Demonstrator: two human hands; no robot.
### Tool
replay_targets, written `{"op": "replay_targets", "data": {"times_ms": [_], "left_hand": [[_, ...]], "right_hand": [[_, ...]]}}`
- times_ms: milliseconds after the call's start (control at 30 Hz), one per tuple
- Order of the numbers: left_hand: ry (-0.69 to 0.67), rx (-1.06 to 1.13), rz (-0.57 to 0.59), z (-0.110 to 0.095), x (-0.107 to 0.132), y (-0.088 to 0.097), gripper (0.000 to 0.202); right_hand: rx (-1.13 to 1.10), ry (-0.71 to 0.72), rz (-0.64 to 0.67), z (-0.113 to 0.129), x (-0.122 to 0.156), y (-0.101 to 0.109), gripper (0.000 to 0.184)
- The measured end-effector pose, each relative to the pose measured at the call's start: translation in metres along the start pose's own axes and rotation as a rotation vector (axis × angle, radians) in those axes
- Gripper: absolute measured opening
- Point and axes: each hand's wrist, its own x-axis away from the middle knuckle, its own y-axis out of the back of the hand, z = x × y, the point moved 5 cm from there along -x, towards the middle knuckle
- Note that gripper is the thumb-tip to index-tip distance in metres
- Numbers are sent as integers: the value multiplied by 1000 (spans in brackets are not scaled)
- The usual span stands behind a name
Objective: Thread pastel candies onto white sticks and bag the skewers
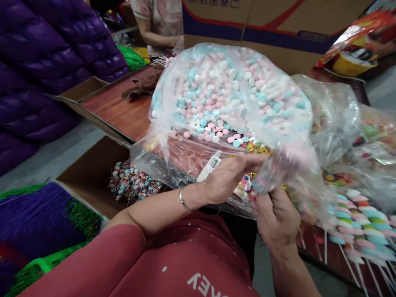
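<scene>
A big clear plastic bag [229, 95] full of pink, blue and white candies lies on the wooden table [120, 111] before me. My left hand [227, 177], with a silver bangle at the wrist, reaches across and closes its fingers on a small candy piece with a paper label at the bag's lower edge. My right hand [276, 216] comes up from below and grips the same blurred candy bundle [278, 165], fingers curled. Finished candy skewers [355, 222] with white sticks lie to the right.
An open cardboard box [93, 173] at lower left holds wrapped lollipops [133, 183]. Purple quilted material [40, 66] is piled at left. Another person's arm [154, 37] works at the far side. Large cartons [272, 29] stand behind, more plastic bags [337, 115] at right.
</scene>
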Motion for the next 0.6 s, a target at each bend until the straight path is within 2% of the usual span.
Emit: {"op": "replay_targets", "data": {"times_ms": [67,133,200,267,333,400,500,600], "left_hand": [[101,-60,216,-11,10,0,85],[159,-180,373,-14,23,0,74],[198,-283,327,-8,30,5,65],[233,-262,143,2,35,12,53],[262,-120,-64,12,39,19,39],[250,14,-256,14,44,27,31],[100,21,-535,-5,56,54,21],[-99,-132,-839,-42,81,96,10]], "right_hand": [[5,-26,-37,-1,-5,0,18],[55,17,-113,4,-7,3,16],[110,129,-162,16,-3,-1,13],[120,263,-125,31,4,-14,13],[69,362,-29,42,10,-30,16],[10,407,85,43,12,-43,17],[68,362,159,19,2,-46,17],[365,301,135,-20,-14,-41,16]]}}
